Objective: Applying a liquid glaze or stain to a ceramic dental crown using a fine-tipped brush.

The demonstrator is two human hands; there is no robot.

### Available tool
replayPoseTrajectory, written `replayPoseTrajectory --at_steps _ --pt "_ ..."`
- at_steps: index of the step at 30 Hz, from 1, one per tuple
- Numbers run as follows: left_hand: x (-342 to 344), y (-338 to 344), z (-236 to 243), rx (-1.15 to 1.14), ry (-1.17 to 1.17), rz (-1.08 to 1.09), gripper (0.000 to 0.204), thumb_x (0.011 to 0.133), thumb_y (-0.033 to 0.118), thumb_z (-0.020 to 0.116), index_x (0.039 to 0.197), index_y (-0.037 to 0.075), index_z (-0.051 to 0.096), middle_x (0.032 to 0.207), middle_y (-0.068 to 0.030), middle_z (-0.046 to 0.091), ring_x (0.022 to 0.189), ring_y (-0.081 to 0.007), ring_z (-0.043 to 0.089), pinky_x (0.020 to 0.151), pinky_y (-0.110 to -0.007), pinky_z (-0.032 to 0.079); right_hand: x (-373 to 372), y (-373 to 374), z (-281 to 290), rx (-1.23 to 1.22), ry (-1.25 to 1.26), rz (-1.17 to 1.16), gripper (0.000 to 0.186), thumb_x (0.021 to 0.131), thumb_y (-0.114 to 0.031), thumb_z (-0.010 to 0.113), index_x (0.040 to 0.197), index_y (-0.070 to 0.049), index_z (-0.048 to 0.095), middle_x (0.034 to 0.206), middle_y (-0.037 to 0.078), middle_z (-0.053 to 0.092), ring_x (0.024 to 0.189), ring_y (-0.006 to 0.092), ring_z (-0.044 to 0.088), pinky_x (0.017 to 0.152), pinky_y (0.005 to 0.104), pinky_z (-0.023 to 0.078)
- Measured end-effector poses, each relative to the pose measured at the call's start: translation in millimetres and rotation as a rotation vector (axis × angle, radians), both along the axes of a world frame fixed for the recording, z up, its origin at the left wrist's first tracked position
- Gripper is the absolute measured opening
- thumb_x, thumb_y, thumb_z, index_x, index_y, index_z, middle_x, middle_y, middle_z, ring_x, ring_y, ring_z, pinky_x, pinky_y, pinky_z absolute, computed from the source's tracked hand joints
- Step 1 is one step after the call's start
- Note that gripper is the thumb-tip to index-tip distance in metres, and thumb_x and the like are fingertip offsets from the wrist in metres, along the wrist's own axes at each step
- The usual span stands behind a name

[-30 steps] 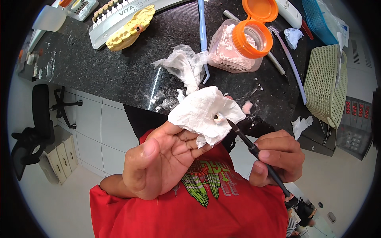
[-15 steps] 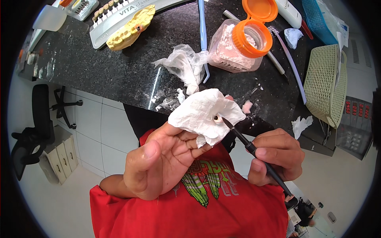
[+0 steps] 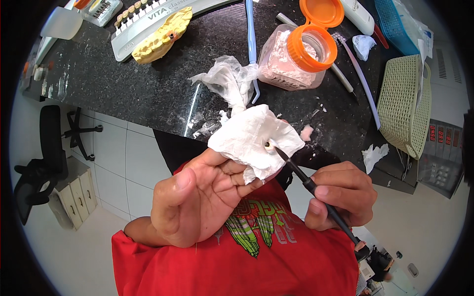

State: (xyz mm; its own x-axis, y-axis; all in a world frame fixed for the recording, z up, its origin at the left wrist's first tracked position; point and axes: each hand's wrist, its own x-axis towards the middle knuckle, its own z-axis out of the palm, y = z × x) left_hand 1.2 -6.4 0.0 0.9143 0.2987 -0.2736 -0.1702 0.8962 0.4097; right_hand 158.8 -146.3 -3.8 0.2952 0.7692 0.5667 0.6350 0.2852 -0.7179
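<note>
1. White tissue (image 3: 237,135) lies over the fingers of the left hand (image 3: 200,200), whose palm faces upward; thumb stands apart from the fingers, and most fingertips are hidden under the tissue.
2. On the tissue, right of its middle, sits a small tooth-like piece (image 3: 269,146) with a dark opening.
3. The right hand (image 3: 343,195), to the near right of the tissue, has thumb and fingers closed around a black pen-like tool (image 3: 307,182). Its tip is at the piece; I cannot tell if they touch.
4. Beyond the tissue, on the dark surface (image 3: 123,91), are crumpled film (image 3: 228,79) and, more right, an open jar (image 3: 291,66) of pink powder.
5. Farther beyond, leftward, lies a yellow dental model (image 3: 160,39).
</note>
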Motion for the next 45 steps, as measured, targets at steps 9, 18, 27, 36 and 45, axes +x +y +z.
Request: replayPoseTrajectory --at_steps 9,18,27,36,45 --pt "3 4 2 -0.034 -0.012 -0.042 0.085 0.086 0.047 0.039 0.138 -0.013 0.008 0.143 -0.0288 0.023 0.133 -0.0341 0.029 0.112 -0.043 0.017 1 -1 -1 0.022 0.027 -0.001 0.024 0.064 0.000 0.072 0.085 0.000 0.060 0.073 0.012 0.062 0.061 0.0211 0.063 0.052 0.0270 0.054" --pt "6 4 3 -0.034 0.007 -0.061 0.089 0.084 0.054 0.042 0.140 -0.008 0.012 0.143 -0.0265 0.025 0.134 -0.0360 0.027 0.112 -0.048 0.015 23 -25 36 0.184 -0.045 -0.362 0.031 0.087 -0.025 0.063 0.108 -0.006 0.053 0.084 0.010 0.046 0.056 0.0100 0.046 0.042 0.0160 0.035" --pt "4 5 1 -0.003 0.008 -0.032 0.083 0.083 0.048 0.045 0.137 -0.010 0.020 0.140 -0.0256 0.032 0.131 -0.0338 0.033 0.112 -0.047 0.019 130 42 138 -0.152 -0.272 -0.721 0.030 0.087 -0.025 0.057 0.104 -0.001 0.063 0.088 0.007 0.065 0.067 0.0075 0.053 0.057 0.0184 0.038" --pt "4 3 0 -0.032 -0.066 -0.048 0.078 0.084 0.043 0.042 0.136 -0.011 0.020 0.140 -0.0247 0.032 0.132 -0.0325 0.031 0.113 -0.046 0.015 198 129 131 -0.378 -0.480 -0.732 0.030 0.078 -0.026 0.064 0.086 0.002 0.067 0.074 0.013 0.066 0.065 0.0202 0.062 0.062 0.0311 0.047" --pt "-4 8 -7 -0.072 -0.088 -0.119 0.084 0.084 0.047 0.045 0.138 -0.010 0.016 0.142 -0.0256 0.027 0.134 -0.0322 0.027 0.113 -0.045 0.012 189 66 155 -0.197 -0.720 -0.755 0.030 0.088 -0.027 0.060 0.107 -0.004 0.065 0.088 0.004 0.064 0.073 0.0077 0.055 0.064 0.0200 0.040"
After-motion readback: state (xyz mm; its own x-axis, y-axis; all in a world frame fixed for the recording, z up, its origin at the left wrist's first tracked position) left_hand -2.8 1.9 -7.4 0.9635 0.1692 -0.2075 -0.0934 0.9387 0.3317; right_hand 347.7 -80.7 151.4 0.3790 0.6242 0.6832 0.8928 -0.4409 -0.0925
